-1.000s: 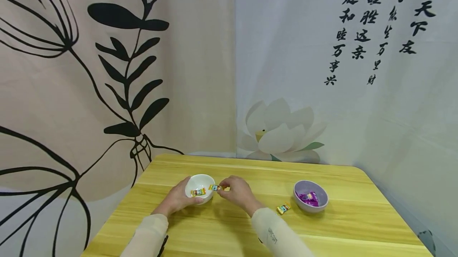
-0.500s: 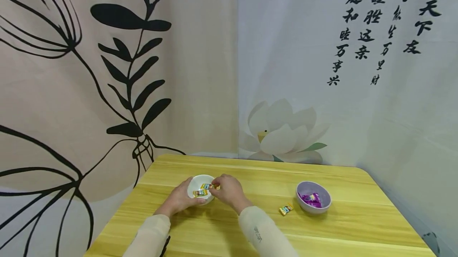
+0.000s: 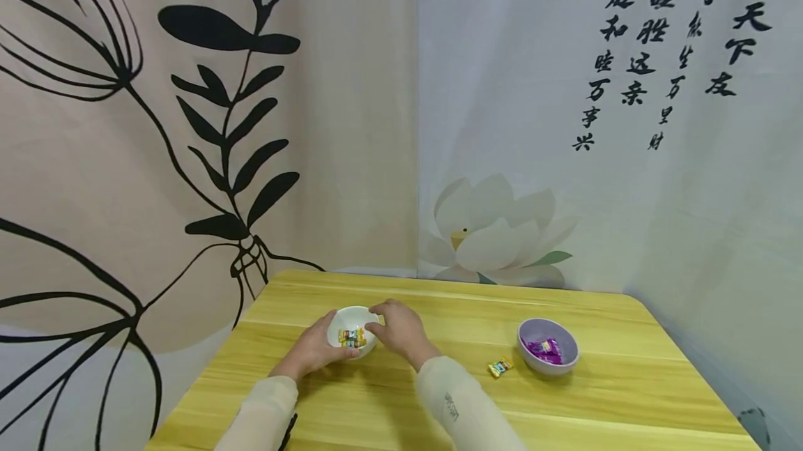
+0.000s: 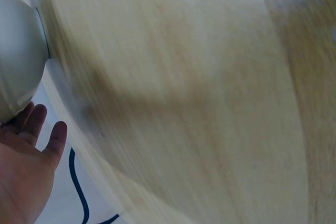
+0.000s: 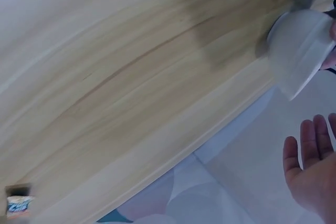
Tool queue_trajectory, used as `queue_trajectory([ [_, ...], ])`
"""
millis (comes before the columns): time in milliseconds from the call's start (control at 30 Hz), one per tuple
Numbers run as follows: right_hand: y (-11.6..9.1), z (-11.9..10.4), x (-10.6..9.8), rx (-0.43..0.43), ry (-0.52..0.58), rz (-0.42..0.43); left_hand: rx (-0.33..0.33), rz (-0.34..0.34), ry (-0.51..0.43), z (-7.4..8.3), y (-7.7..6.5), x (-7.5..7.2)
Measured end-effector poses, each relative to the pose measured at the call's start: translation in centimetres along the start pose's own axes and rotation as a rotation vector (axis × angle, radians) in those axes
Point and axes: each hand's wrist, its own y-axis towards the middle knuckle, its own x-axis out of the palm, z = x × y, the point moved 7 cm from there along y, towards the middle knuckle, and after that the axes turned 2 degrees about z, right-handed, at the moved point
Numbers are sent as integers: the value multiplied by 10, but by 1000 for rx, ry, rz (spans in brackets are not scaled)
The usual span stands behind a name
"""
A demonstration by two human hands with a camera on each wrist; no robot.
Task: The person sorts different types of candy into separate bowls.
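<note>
My left hand [image 3: 315, 346] holds a white bowl [image 3: 335, 326] at its left side, thumb along the near rim and fingers round the outside. Inside the bowl, yellow wrapped candies [image 3: 352, 337] lie close together. Over the bowl's right rim, my right hand [image 3: 401, 332] has its thumb and index finger apart with nothing between them. In the right wrist view the white bowl [image 5: 296, 51] shows from outside, apart from the fingers of the right hand [image 5: 315, 174]. The left wrist view shows the left hand's fingers at the underside of the bowl [image 4: 21, 51].
A purple bowl [image 3: 529, 330] with purple wrapped candies [image 3: 545, 350] stands on the wooden table [image 3: 439, 304] to the right. Just left of it lies one yellow wrapped candy [image 3: 500, 367] on the tabletop. A printed cloth backdrop [image 3: 351, 123] hangs behind the table.
My right hand has carried a yellow candy left into the white bowl and let go of it. The hand's fingers have opened over the rim. My left hand still holds the bowl.
</note>
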Motion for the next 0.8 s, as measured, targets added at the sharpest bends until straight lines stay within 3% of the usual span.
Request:
queue_trajectory([
  [300,-12,26,-8,19,77,10,-35,21,14,1,-1,-2],
  [800,-57,51,-29,-78,230,-25,-26,22,36,-2,0,1],
])
